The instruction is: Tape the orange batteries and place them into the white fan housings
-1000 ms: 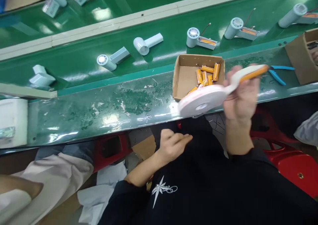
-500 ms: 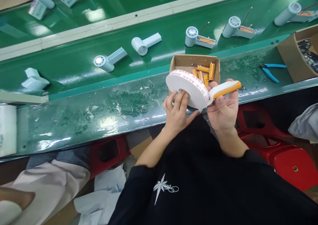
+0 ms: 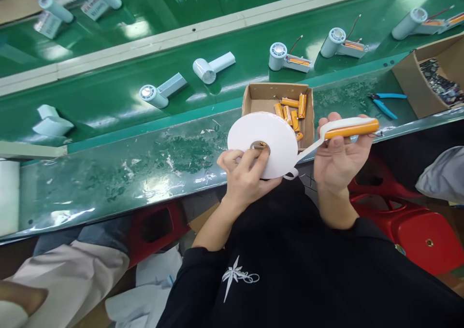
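My left hand (image 3: 246,173) grips a large roll of white tape (image 3: 250,130), with fingers in its core hole. From the roll a white strip (image 3: 310,150) stretches across to an orange cylindrical battery (image 3: 353,129) and lies along its upper side. My right hand (image 3: 335,159) is closed on this battery, thumb in front and fingers behind. A short dark wire sticks out at its right end. Behind the roll stands an open cardboard box (image 3: 250,101) with several orange batteries (image 3: 294,120) in it, partly hidden by the roll.
Light-blue fan-like housings (image 3: 155,96) lie along the green surface behind; some on the right hold orange batteries and wires. Blue-handled pliers (image 3: 386,105) lie right of the box, beside a carton (image 3: 416,86) of small dark parts. A co-worker's arm (image 3: 25,294) shows at lower left.
My hands have moved apart, the battery going right and the roll slightly left. A longer stretch of tape now spans between them, and the roll's flat side faces me more.
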### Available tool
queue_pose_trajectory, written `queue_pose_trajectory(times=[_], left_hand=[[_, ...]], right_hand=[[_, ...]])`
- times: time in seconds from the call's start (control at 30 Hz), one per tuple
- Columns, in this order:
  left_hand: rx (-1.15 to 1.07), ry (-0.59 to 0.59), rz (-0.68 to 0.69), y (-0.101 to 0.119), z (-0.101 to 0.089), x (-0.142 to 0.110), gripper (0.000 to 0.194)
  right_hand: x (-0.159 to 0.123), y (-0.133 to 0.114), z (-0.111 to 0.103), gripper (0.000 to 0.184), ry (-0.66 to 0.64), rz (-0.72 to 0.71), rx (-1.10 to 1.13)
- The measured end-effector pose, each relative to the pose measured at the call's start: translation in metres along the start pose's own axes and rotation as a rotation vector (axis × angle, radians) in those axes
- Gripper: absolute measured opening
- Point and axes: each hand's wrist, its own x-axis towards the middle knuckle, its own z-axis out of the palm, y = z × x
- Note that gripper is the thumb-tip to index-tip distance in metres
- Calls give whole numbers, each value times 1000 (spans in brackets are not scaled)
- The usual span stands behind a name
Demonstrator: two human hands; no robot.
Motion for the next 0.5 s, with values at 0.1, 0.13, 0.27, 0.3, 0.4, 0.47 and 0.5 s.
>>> queue_pose_trajectory(times=[0.1,0.13,0.27,0.3,0.4,0.47,0.5], left_hand=[[-22,-37,33,2,-3,-6,53],[-24,-47,42,3,-4,-8,51],[30,-32,22,2,-12,-11,49],[41,-18,21,1,-13,-12,50],[58,21,13,1,-14,-17,48],[79,31,-46,6,-12,-25,44],[82,14,-73,10,-11,-30,42]], right_hand=[[-4,-1,6,93,-76,83,5],[-5,-1,8,93,-100,116,-8],[-10,2,11,93,-164,154,-60],[-12,5,12,93,-171,148,-63],[-25,16,20,96,-164,128,-59],[-31,21,26,93,-152,120,-55],[-29,20,26,90,-157,118,-59]])
